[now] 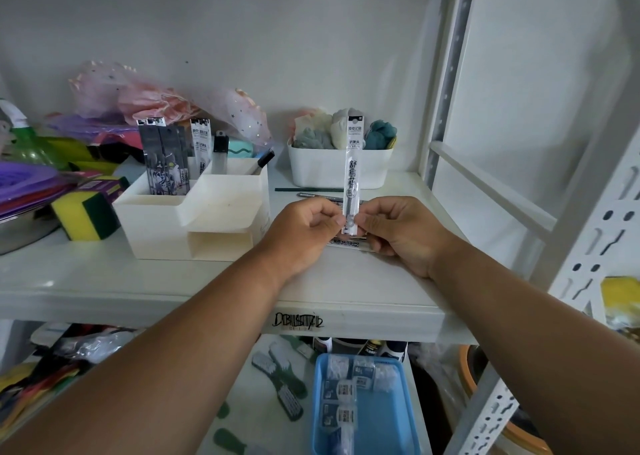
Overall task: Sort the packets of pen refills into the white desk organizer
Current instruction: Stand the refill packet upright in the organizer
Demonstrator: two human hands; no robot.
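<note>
Both hands, left (304,232) and right (398,232), pinch the bottom of one upright packet (352,170). Organizer (194,219) sits left, with packets already in its rear compartment.

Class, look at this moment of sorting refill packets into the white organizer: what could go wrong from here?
1. Both hands, left hand and right hand, pinch only the bottom end of the upright refill packet; it may flop or slip.
2. The back compartment of the white organizer already holds standing packets; pushing in another may tip them.
</note>
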